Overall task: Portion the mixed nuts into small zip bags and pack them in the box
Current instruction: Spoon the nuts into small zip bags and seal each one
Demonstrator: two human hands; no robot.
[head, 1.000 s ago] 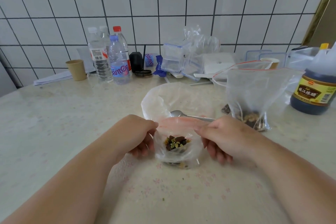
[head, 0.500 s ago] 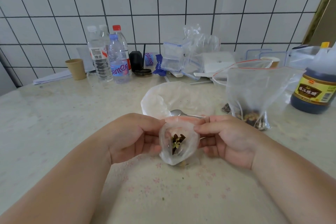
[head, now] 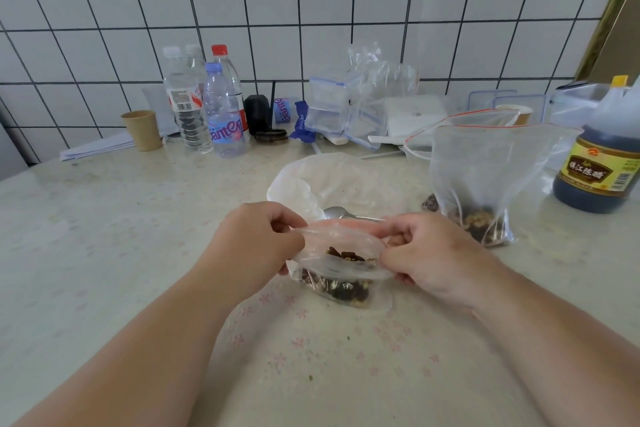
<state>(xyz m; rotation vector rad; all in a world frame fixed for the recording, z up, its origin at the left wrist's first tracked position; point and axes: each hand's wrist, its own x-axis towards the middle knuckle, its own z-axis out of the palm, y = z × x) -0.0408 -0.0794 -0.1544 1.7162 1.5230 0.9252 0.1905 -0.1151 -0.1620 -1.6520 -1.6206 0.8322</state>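
Pale surface (head: 104,253), frame centre: your left hand (head: 258,246) and right hand (head: 427,253) pinch the small zip bag (head: 341,270) mouth; an uneven pull could spill nuts (head: 346,255).

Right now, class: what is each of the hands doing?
Left hand: pinches the small zip bag at its mouth.
Right hand: pinches the bag's other edge.

small zip bag (head: 341,263): clear plastic, mouth open & spread wide, bottom on tabletop, tilted, at centre front.
nuts in small bag (head: 337,288): dark brown w/ paler bits, heaped in bottom.
big zip bag (head: 491,177): clear, red zip line, upright, mouth open, right of small bag, apart from it.
mixed nuts in big bag (head: 479,224): thin layer at bottom.
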